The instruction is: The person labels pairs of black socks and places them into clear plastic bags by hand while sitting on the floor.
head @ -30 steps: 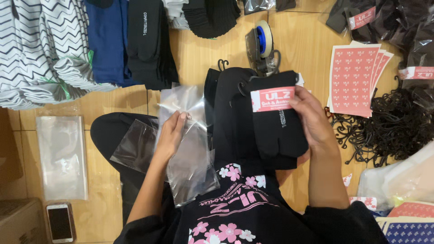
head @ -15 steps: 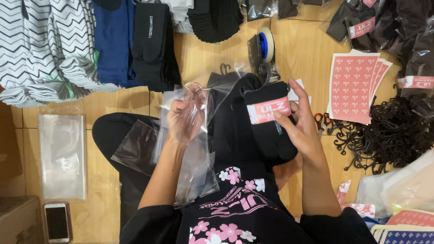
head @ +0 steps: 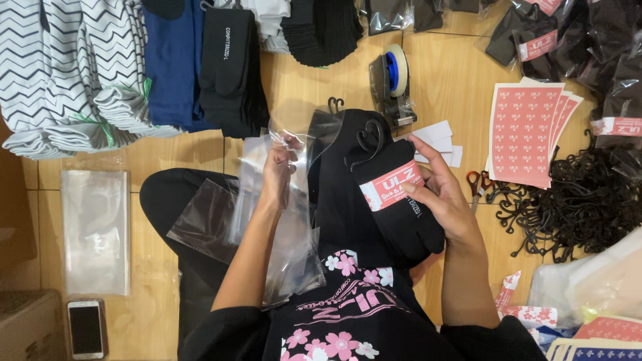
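— Where are you working?

— On a wooden floor (head: 167, 160), sitting with my legs folded and stock spread all round me. Folded zigzag-striped cloth (head: 60, 73) and a blue piece (head: 170, 67) lie at the far left, black socks (head: 231, 70) beside them, and a tape dispenser (head: 391, 80) straight ahead.

— What is in your hands?

— My right hand (head: 441, 200) is closed round a pair of black socks (head: 394, 200): fingers wrapped over the pink paper band (head: 388, 187) at the middle, thumb under it. A small black plastic hook (head: 368, 137) sticks out of the top. I hold the pair above my lap, just right of centre.

— And the other?

— My left hand (head: 277, 174) is raised, fingertips pinching the top edge of a clear plastic bag (head: 257, 167). The fingers are bunched together on the film, not spread. The bag hangs down across my forearm, and more clear bags (head: 207, 220) lie loose on my left knee.

— Are bag and socks touching?

— I cannot tell; they are just beside each other, the bag to the left.

— What else is near?

— Sheets of pink stickers (head: 521, 127) to the right, scissors with red handles (head: 476, 187) beside them, a heap of black hooks (head: 575, 200) farther right. On my left, a flat stack of clear bags (head: 93, 230) and a phone (head: 85, 327) near a cardboard box (head: 27, 327).
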